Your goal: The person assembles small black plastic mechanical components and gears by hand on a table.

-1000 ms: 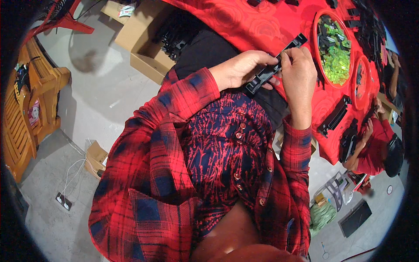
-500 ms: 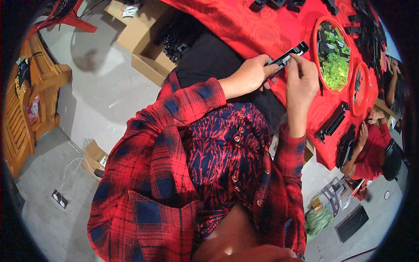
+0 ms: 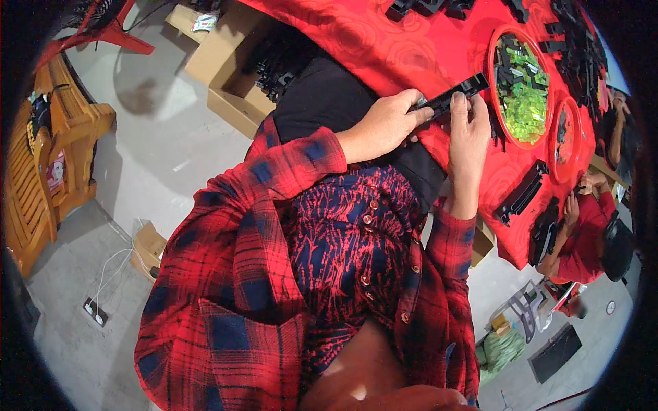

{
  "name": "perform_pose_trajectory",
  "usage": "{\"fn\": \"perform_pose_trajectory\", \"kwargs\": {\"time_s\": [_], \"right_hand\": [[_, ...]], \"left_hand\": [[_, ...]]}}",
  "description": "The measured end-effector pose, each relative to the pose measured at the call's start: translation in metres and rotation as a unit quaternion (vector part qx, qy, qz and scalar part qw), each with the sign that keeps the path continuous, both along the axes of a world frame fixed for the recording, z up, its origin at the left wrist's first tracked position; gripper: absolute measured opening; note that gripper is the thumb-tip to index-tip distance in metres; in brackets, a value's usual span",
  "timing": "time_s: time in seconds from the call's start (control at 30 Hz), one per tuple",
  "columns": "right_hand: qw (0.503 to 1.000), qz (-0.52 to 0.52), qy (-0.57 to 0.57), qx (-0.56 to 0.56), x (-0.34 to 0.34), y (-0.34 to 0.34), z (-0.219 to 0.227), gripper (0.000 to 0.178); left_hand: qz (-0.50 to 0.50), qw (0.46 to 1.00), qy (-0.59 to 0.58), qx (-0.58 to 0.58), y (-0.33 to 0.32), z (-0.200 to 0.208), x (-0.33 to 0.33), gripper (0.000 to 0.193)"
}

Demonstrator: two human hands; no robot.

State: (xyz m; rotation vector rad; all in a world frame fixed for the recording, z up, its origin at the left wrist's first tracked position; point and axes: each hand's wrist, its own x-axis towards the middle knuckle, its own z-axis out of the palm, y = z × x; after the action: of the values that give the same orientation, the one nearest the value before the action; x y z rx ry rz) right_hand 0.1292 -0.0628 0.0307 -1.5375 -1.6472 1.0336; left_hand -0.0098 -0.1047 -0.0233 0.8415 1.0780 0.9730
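A long narrow black plastic piece [image 3: 469, 85] slants over the edge of the red-covered table, just above my lap. My left hand [image 3: 392, 125] is closed round its lower end, thumb on top. My right hand [image 3: 469, 133] pinches it near the middle, thumb and finger pressed to its side. Whether a smaller part sits under those fingertips is hidden. Right of the hands stands a round red tray [image 3: 495, 88] holding black clips and yellow-green translucent pieces.
A second red tray [image 3: 574, 113] sits beyond the first. Black strips [image 3: 522, 193] lie stacked on the red tablecloth [image 3: 404, 51], with more black parts at the far edge. An open cardboard box [image 3: 236, 106] of black parts stands at left. Another person [image 3: 582, 236] works at right.
The black piece has turned so its dark face shows, where a lighter strip showed before. My right hand has shifted slightly left and its fingers have straightened along the piece.
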Motion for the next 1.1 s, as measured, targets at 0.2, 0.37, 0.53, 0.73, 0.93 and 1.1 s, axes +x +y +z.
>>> {"fn": "perform_pose_trajectory", "kwargs": {"time_s": [0.2,0.37,0.53,0.73,0.93,1.1], "right_hand": [[0.997,0.005,-0.006,0.070,0.001,-0.009,0.001,0.021],[0.998,-0.008,-0.006,0.056,-0.003,-0.016,0.011,0.020],[0.999,-0.035,0.015,0.018,-0.007,-0.021,0.018,0.020],[0.998,-0.047,0.036,-0.011,-0.006,-0.024,0.016,0.021],[0.999,-0.030,-0.003,0.014,-0.004,-0.023,0.010,0.021],[0.995,-0.025,-0.042,0.090,-0.002,-0.029,0.004,0.026]], "left_hand": [[-0.018,0.997,-0.075,-0.003,0.000,0.003,0.001,0.026],[-0.046,0.997,-0.063,-0.020,-0.002,0.016,-0.001,0.027],[-0.072,0.993,-0.057,-0.077,-0.005,0.023,-0.004,0.030],[-0.087,0.993,-0.026,-0.075,-0.005,0.034,-0.010,0.031],[-0.087,0.989,-0.074,-0.091,-0.004,0.022,-0.009,0.031],[-0.056,0.996,-0.059,-0.031,-0.005,0.026,-0.004,0.033]]}}
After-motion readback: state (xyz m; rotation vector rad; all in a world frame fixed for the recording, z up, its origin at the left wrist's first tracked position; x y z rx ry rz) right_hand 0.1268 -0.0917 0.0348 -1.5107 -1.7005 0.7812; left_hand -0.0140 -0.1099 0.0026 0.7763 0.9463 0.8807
